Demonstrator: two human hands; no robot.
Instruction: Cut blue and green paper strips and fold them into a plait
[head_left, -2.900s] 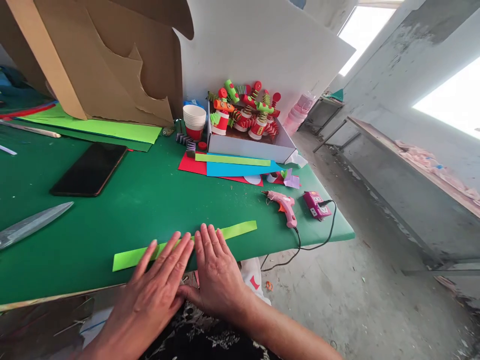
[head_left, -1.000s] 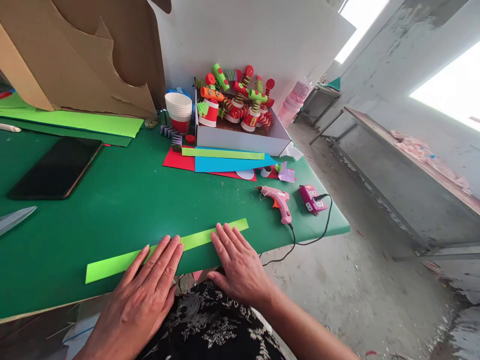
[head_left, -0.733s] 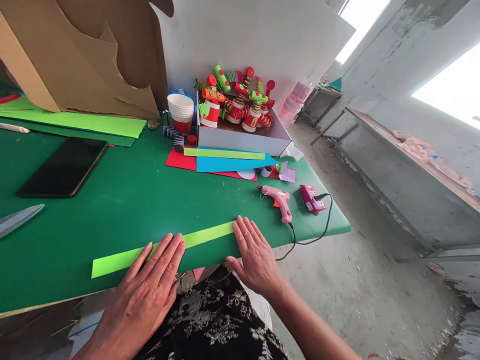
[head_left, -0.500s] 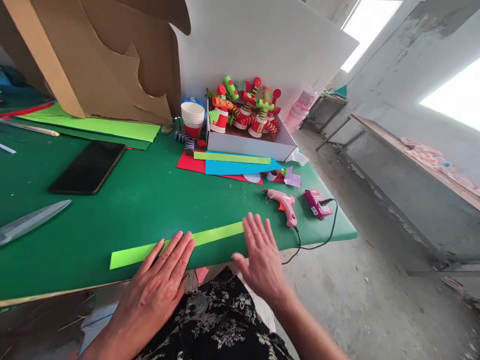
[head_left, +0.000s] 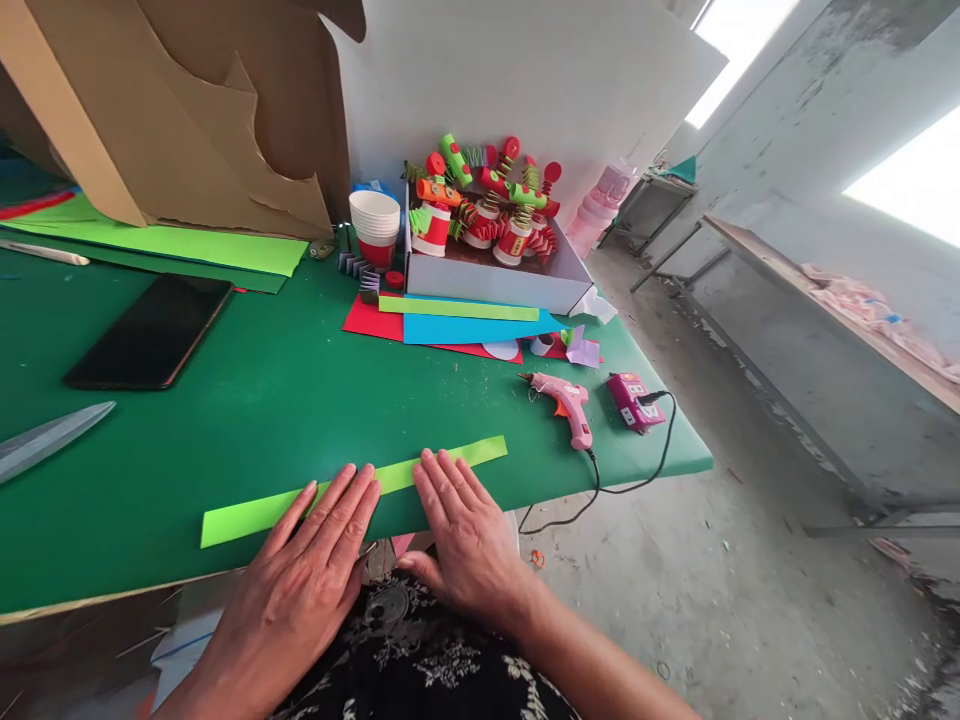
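Green table (head_left: 300, 420). Left hand (head_left: 307, 575) and right hand (head_left: 472, 540): flat, fingers straight, grip unclosed, fingertips resting on green paper strip (head_left: 396, 477), which lies along near edge. Glue gun (head_left: 566, 398): by near right corner.

From where I stand, the green tabletop (head_left: 300, 410) has a smooth, faint sheen; the lime strip (head_left: 396, 476) looks like matt paper, the phone (head_left: 154, 333) glossy, the glue gun (head_left: 568, 398) plastic, the torn cardboard (head_left: 202, 135) dull.
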